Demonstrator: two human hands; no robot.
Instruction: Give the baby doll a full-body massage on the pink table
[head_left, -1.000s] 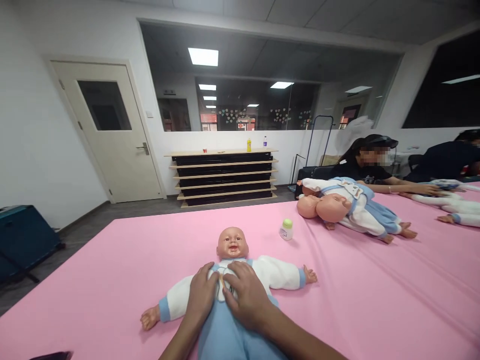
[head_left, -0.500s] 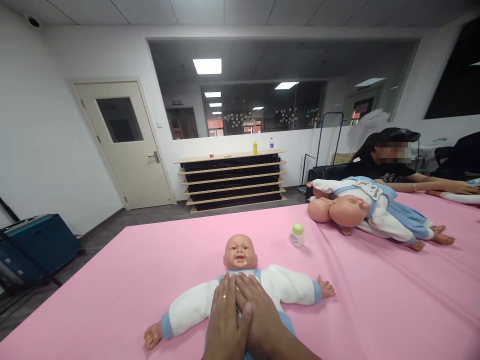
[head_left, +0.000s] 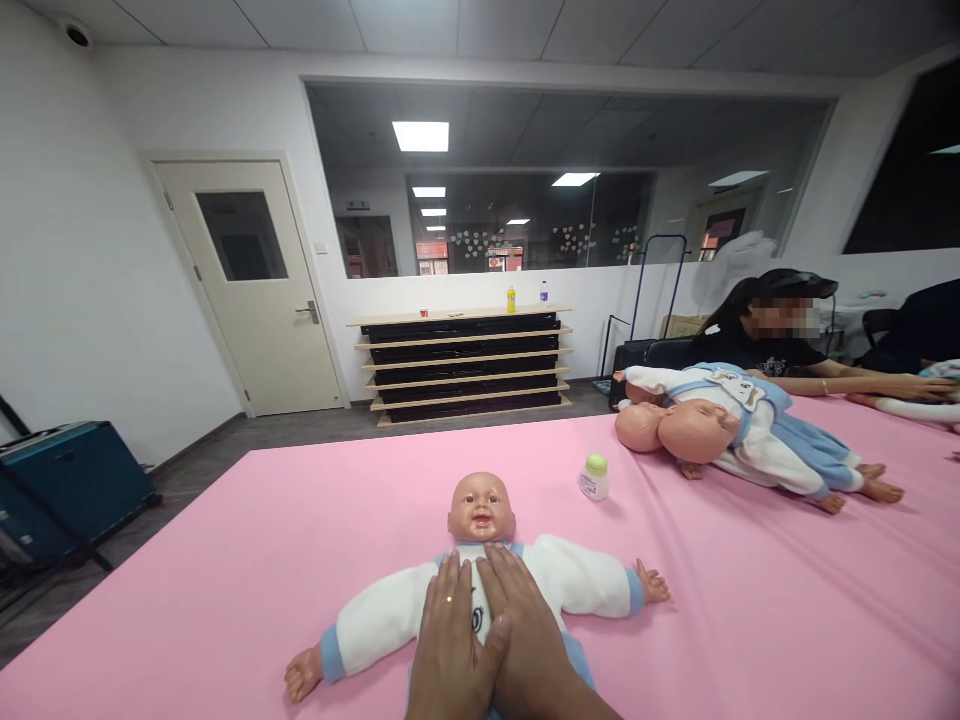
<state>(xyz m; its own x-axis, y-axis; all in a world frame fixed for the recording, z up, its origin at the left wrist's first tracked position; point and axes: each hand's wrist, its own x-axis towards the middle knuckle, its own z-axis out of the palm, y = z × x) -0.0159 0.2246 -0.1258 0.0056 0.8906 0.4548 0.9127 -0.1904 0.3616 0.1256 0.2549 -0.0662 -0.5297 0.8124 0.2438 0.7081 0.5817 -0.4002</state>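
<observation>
A doll (head_left: 481, 512) in white and blue clothes lies face up on the pink-covered bench (head_left: 300, 520), its arms spread wide. The left hand (head_left: 448, 640) and right hand (head_left: 529, 640) rest side by side on its chest, palms down, fingers pointing toward its head, the grip of each released. A small bottle (head_left: 594, 478) with a green cap stands beyond one sleeve. Farther right, other dolls (head_left: 750, 425) lie heaped near a person (head_left: 757, 335) in a dark cap.
</observation>
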